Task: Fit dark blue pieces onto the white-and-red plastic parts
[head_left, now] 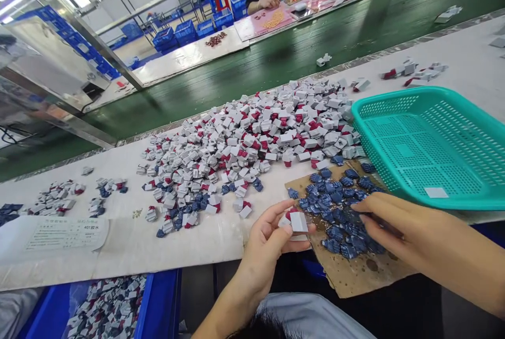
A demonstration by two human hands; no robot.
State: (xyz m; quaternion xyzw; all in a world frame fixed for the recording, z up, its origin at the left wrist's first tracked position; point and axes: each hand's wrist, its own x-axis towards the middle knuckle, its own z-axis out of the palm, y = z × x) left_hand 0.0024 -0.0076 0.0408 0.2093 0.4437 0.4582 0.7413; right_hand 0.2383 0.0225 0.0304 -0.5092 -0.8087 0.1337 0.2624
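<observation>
My left hand (272, 236) is closed around a small white and dark-red plastic piece (299, 222), held above the table's front edge. Over on the right, my right hand (389, 223) reaches into a cluster of dark blue plastic pieces (335, 197), thumb and fingertips close together. Whatever sits between those fingertips is hidden. The blue pieces lie on a stained sheet of brown cardboard (347, 281) that juts past the table edge. Behind both hands spreads a large heap of white and dark-red pieces (252, 139), with some blue ones along its front.
A green perforated basket (437, 199) stands at the right. Beyond the table (221, 247) runs a green conveyor belt (189, 86). A printed paper sheet (67, 234) lies at left, above a blue bin (160, 302) of pieces. Across the belt, another person's hand (270, 0) works.
</observation>
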